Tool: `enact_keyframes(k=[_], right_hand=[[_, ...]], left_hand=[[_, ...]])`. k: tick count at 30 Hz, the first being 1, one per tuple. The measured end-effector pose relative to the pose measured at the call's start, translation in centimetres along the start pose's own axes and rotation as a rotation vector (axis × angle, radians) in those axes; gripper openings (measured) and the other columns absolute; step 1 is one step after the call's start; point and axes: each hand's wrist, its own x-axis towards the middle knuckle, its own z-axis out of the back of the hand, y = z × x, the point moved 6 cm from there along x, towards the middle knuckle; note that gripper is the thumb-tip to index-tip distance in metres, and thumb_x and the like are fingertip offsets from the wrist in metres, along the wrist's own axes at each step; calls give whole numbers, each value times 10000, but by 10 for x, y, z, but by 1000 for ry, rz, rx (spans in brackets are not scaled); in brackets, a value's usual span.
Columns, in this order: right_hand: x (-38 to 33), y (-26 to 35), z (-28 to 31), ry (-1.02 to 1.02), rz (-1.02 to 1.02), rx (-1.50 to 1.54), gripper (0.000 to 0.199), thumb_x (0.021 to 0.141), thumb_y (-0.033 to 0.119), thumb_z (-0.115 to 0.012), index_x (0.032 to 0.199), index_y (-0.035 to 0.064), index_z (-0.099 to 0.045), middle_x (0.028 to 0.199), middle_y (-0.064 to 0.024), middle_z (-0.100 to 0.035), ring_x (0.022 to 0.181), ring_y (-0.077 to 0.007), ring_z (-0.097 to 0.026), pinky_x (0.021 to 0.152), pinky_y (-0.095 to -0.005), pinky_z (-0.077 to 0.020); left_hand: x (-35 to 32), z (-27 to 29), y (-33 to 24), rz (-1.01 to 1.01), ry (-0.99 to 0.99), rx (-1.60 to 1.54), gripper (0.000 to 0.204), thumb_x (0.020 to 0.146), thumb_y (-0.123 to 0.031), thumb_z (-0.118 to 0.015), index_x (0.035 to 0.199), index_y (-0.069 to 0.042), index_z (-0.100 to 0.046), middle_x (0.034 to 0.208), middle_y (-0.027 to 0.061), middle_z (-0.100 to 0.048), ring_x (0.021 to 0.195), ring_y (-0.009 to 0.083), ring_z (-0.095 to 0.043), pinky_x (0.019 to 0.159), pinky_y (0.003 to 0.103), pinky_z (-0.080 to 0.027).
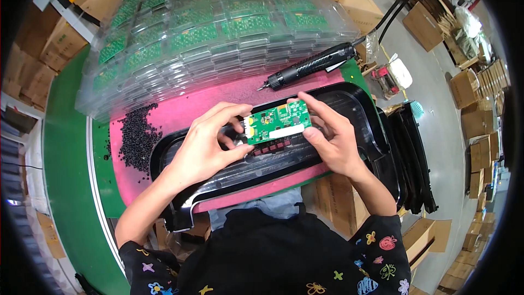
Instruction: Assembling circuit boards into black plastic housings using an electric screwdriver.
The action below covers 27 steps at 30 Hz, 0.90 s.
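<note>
A green circuit board is held over a long black plastic housing. My left hand grips the board's left end, by its white connectors, between thumb and fingers. At the right end, my right hand pinches the board with the thumb on its near corner and a finger on the far one. A dark reddish row of parts shows just below the board; I cannot tell whether it belongs to the board or the housing. The housing lies on a pink mat.
Clear plastic trays of green boards stand stacked at the back. A black electric screwdriver lies before them, its cable rising to the right. Small black screws are heaped at left. More black housings stand at right, near cardboard boxes.
</note>
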Motion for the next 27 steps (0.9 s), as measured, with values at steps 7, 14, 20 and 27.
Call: enact_keyframes(k=[7, 14, 20, 27], right_hand=[[5, -24, -1, 290, 73, -520, 532, 763, 158, -759, 1232, 12, -553, 1316, -137, -504, 1257, -341, -430, 1058, -430, -363], [4, -31, -6, 349, 36, -574, 527, 754, 168, -766, 1214, 9, -563, 1291, -129, -505, 1249, -333, -434, 1055, -433, -350], [4, -30, -6, 345, 15, -624, 519, 753, 162, -767, 1208, 8, -571, 1294, -123, -501, 1255, -327, -432, 1055, -427, -351], [7, -31, -9, 366, -10, -624, 561, 723, 136, -782, 1233, 29, -573, 1326, -111, -499, 1278, -325, -419, 1077, -426, -346]], left_hand=[[-2, -12, 22, 73, 206, 290, 522, 724, -56, -759, 1205, 6, -564, 1135, 103, -545, 716, 203, -615, 689, 339, -532], [-7, -18, 26, -11, 162, 440, 542, 689, -125, -816, 1182, -41, -606, 1114, 76, -558, 784, 229, -612, 715, 347, -528], [-6, -21, 31, -49, 172, 454, 511, 726, -184, -797, 1163, -23, -586, 1129, 87, -544, 865, 292, -648, 706, 406, -550], [-7, -17, 32, 46, 165, 415, 512, 708, -151, -802, 1169, -34, -611, 1114, 99, -563, 961, 298, -633, 798, 381, -528]])
